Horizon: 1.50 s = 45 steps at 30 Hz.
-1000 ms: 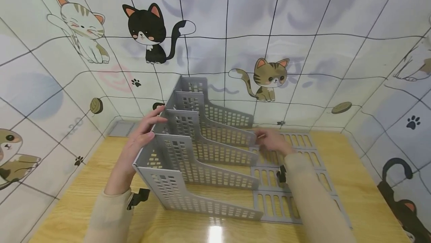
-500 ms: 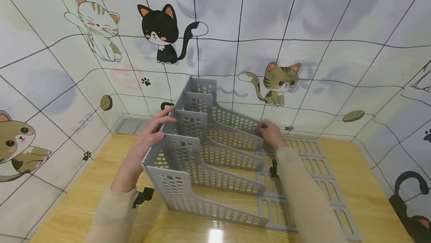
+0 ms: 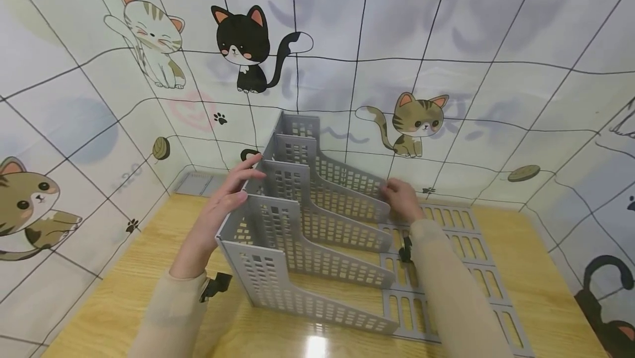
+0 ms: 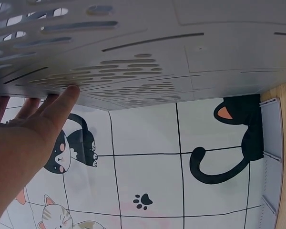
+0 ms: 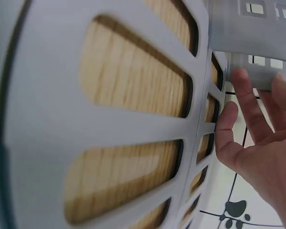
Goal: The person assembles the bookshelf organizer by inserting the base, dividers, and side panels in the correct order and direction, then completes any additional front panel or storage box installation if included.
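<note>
A grey plastic file holder (image 3: 342,258) stands on the table with several perforated dividers, their tall ends at the left. My left hand (image 3: 225,203) rests on the top edge of its tall back wall, fingers reaching over the edge. In the left wrist view the fingers (image 4: 62,105) lie along the slotted back wall (image 4: 148,57). My right hand (image 3: 401,198) pinches the low front end of the farthest divider (image 3: 354,176). The right wrist view has this hand (image 5: 262,133) at the edge of a perforated divider (image 5: 262,71), with a slotted base panel (image 5: 133,126) beside it.
Flat slotted grey panels (image 3: 451,223) lie on the wooden table (image 3: 521,247) right of the dividers. Another flat grey piece (image 3: 193,183) lies at the back left. Cat-printed walls (image 3: 337,27) enclose the table at the back and sides.
My right hand has moved slightly back, from the second divider's front end to the farthest divider's end. The left hand stays on the back wall. The head view has turned slightly left.
</note>
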Each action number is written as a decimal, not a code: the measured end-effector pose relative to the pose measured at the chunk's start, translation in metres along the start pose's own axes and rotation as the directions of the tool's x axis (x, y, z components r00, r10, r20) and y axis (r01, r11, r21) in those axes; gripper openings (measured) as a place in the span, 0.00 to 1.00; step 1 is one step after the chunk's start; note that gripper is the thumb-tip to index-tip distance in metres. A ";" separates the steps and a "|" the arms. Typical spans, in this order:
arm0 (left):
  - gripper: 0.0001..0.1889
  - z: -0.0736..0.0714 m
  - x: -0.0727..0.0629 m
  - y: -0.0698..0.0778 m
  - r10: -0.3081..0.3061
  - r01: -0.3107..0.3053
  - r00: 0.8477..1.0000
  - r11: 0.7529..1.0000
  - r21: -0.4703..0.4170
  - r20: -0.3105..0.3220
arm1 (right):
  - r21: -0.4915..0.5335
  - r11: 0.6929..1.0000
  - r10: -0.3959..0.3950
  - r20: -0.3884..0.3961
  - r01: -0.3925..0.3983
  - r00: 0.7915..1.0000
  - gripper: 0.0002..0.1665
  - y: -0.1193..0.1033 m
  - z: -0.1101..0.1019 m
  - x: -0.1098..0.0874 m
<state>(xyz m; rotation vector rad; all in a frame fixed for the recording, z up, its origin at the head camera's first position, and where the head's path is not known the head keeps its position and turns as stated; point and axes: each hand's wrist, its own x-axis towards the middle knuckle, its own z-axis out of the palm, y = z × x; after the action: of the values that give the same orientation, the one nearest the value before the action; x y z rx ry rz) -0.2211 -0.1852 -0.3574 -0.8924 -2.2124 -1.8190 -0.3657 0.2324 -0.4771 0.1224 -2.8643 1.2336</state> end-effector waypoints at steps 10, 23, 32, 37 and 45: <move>0.23 0.003 0.003 0.000 -0.043 0.043 0.999 0.999 0.023 0.005 | -0.099 0.995 0.028 0.062 -0.022 0.998 0.15 0.004 0.000 0.000; 0.24 0.002 0.002 -0.001 -0.028 0.028 1.000 0.999 0.039 0.009 | -0.156 0.987 -0.018 0.049 0.026 0.999 0.14 0.013 0.006 0.003; 0.24 0.000 0.000 0.004 -0.041 0.041 0.999 0.998 0.044 0.007 | -0.154 0.988 -0.022 0.054 0.030 0.998 0.16 0.009 0.005 0.009; 0.24 -0.001 -0.001 0.005 -0.046 0.046 0.999 0.998 0.049 0.003 | -0.153 0.988 0.013 0.092 0.002 0.996 0.18 0.007 0.005 0.011; 0.24 -0.001 -0.001 0.004 -0.052 0.052 0.999 0.998 0.046 0.002 | -0.175 0.985 0.025 0.111 -0.005 0.993 0.19 0.005 0.006 0.010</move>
<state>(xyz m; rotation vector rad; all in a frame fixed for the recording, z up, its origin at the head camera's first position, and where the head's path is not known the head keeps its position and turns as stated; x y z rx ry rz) -0.2179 -0.1867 -0.3540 -0.8367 -2.2904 -1.7819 -0.3764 0.2308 -0.4837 0.1725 -3.0597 1.0019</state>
